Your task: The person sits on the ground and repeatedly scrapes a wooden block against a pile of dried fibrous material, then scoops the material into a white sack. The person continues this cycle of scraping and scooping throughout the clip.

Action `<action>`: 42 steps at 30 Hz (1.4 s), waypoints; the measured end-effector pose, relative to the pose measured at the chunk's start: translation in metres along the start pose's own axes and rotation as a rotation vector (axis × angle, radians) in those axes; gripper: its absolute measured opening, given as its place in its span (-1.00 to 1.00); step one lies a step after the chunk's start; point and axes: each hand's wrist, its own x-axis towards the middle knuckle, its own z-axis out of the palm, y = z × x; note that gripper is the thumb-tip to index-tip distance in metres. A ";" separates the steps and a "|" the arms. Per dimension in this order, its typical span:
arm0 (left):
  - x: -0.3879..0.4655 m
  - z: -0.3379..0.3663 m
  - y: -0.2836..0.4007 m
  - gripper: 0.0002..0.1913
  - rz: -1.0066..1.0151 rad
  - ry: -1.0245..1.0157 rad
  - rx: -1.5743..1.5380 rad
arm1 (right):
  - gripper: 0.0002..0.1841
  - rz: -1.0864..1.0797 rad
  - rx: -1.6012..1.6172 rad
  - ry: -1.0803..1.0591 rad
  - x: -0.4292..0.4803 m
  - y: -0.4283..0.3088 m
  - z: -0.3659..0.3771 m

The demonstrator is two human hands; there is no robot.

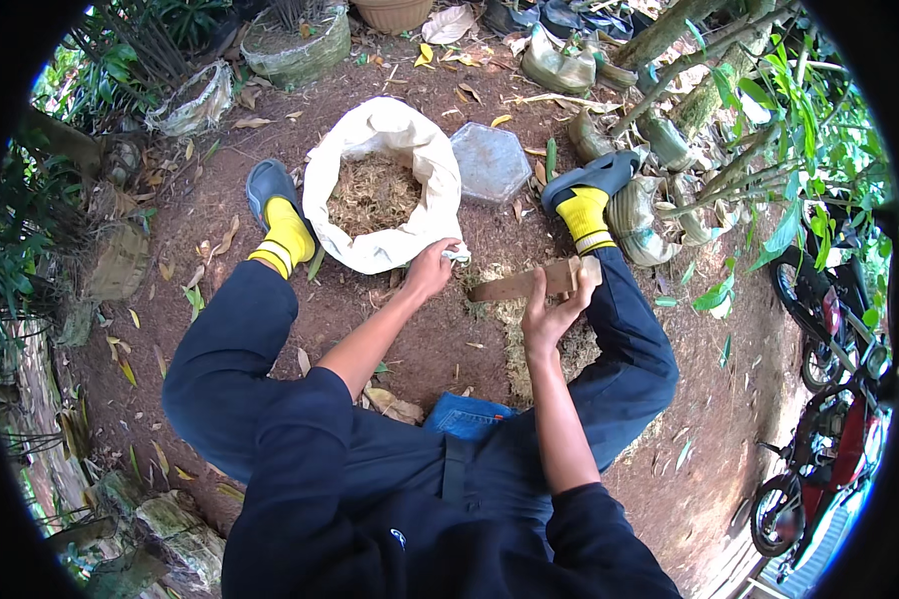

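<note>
A white woven sack (438, 157) with its rim rolled down stands between my feet, holding dry brown plant fibre (374, 195). My left hand (428, 271) grips the lower right edge of the sack's rim, its fingers closed on the fabric. To the right, my right hand (558, 303) holds a long, flat brown piece (506, 287), perhaps wood or a blade, by its pale blocky end (589, 272). The rounded far end of this piece points left, over pale crumbs on the soil. Whether it touches the ground I cannot tell.
A hexagonal concrete paver (491, 163) lies right of the sack. Planting bags (640, 221) and leafy branches line the right side; a round planter (300, 49) stands at the upper left. Folded blue denim (466, 416) lies between my legs. Motorcycles (831, 449) stand at the far right.
</note>
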 end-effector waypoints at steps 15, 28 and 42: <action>-0.003 0.003 -0.024 -0.56 0.059 0.006 0.088 | -0.19 0.109 0.378 0.185 0.064 -0.052 -0.056; -0.002 -0.006 -0.012 -0.58 -0.066 -0.104 0.077 | -0.22 0.035 0.042 -0.034 -0.023 0.028 0.027; 0.009 0.000 -0.028 -0.61 0.075 -0.114 0.206 | -0.17 0.047 0.470 0.209 0.077 -0.072 -0.055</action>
